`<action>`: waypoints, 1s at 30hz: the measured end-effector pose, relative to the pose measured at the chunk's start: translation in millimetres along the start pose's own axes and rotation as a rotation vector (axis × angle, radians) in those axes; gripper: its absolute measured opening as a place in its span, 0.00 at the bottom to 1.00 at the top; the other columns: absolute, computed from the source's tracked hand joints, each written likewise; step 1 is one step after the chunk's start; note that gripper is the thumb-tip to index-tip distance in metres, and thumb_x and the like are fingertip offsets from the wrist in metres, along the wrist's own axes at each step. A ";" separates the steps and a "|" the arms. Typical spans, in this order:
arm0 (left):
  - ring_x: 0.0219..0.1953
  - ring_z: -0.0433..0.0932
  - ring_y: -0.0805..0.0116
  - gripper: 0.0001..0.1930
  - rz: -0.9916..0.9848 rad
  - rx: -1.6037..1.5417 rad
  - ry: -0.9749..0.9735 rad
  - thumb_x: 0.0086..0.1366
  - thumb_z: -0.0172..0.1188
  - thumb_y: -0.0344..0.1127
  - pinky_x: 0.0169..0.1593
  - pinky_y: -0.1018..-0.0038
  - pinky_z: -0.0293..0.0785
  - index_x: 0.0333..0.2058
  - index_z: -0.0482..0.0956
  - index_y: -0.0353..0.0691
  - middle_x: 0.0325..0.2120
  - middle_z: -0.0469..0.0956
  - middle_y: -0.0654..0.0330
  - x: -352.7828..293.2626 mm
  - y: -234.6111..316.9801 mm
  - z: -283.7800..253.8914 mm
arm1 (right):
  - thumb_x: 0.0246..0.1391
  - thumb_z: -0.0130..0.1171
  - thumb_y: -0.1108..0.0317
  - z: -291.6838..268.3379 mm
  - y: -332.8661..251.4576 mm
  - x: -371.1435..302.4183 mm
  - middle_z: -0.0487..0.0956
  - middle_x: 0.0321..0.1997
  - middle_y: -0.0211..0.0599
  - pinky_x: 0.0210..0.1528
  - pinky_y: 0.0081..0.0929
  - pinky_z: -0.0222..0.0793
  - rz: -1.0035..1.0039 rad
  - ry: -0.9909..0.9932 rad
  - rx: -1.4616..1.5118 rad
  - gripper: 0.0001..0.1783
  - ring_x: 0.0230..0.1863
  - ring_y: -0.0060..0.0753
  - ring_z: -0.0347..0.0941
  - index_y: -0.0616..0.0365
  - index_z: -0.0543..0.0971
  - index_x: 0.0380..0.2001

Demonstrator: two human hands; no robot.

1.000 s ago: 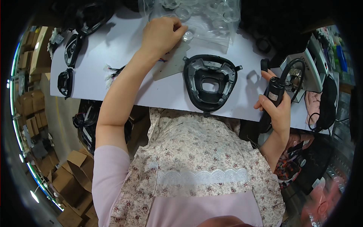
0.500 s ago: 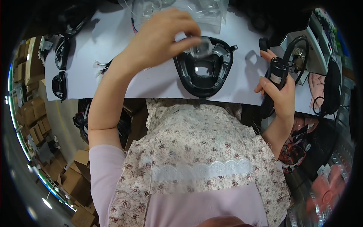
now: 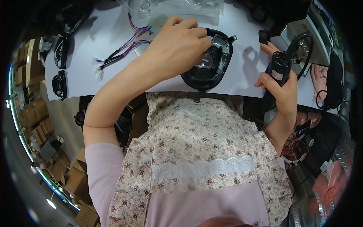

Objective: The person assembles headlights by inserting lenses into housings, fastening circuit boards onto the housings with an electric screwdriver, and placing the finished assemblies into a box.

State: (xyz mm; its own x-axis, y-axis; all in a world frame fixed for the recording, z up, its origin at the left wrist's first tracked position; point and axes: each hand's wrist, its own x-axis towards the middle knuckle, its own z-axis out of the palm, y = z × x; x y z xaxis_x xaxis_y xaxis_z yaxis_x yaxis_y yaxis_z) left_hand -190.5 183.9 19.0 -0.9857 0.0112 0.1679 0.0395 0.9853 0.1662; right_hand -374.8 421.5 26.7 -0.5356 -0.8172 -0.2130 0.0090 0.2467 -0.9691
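Note:
My left hand (image 3: 180, 47) is bent down over the left side of a black, rounded plastic housing (image 3: 226, 56) with a grey inner frame. Its fingers are curled together, and whatever is between them is hidden behind the hand. The housing lies near the table's front edge, its narrower end toward me. Over the table's right part, my right hand (image 3: 284, 89) grips a black electric screwdriver (image 3: 280, 66), a corded cylinder with a small pale label. The thumb wraps across the tool and a finger reaches out past a small black round part (image 3: 264, 36).
Red, blue and black wires (image 3: 123, 51) with white connectors lie left of the housing. Clear plastic bags (image 3: 196, 11) are at the back. Two small black parts (image 3: 59, 68) sit at the left edge. A grey metal box (image 3: 308, 41) and pink cloth (image 3: 319, 81) stand right.
My left hand has come down and right onto the housing; the clear plastic piece it held is now out of sight. The wires have come into view. My right hand has barely moved.

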 end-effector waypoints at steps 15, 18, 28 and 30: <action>0.54 0.78 0.68 0.27 -0.324 -1.036 0.221 0.63 0.71 0.36 0.60 0.68 0.70 0.59 0.75 0.39 0.49 0.81 0.60 -5.2 20.8 -6.7 | 0.31 0.66 0.72 33.4 -24.1 -15.5 0.68 0.69 0.61 0.34 0.22 0.78 -0.055 -0.271 0.410 0.40 0.28 0.28 0.83 0.76 0.77 0.56; 0.53 0.79 0.66 0.26 -0.302 -1.377 0.268 0.66 0.67 0.33 0.61 0.69 0.72 0.61 0.73 0.35 0.54 0.78 0.57 -2.2 33.9 -2.7 | 0.30 0.67 0.71 40.7 -27.0 -13.0 0.68 0.70 0.56 0.33 0.21 0.76 -0.015 -0.332 0.403 0.42 0.29 0.25 0.82 0.70 0.78 0.58; 0.45 0.78 0.69 0.24 -0.317 -0.676 0.123 0.58 0.73 0.33 0.52 0.71 0.75 0.54 0.81 0.39 0.44 0.81 0.61 -31.0 1.4 -25.3 | 0.41 0.63 0.73 36.7 -5.6 -1.0 0.69 0.68 0.56 0.31 0.19 0.77 -0.096 -0.312 0.377 0.36 0.25 0.19 0.79 0.73 0.75 0.58; 0.41 0.77 0.68 0.24 -0.357 -0.653 0.127 0.54 0.75 0.34 0.49 0.70 0.75 0.51 0.83 0.41 0.41 0.81 0.61 -31.4 9.2 -18.9 | 0.42 0.63 0.71 35.8 -1.2 -0.9 0.69 0.68 0.61 0.30 0.18 0.76 -0.043 -0.318 0.311 0.37 0.25 0.22 0.80 0.76 0.73 0.58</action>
State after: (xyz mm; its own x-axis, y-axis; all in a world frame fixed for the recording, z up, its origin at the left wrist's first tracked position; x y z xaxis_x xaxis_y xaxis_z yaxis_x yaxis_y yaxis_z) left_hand -156.1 189.5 33.6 -0.9321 -0.3480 0.0998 -0.1508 0.6238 0.7669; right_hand -344.1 403.3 23.6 -0.2555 -0.9548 -0.1521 0.2715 0.0801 -0.9591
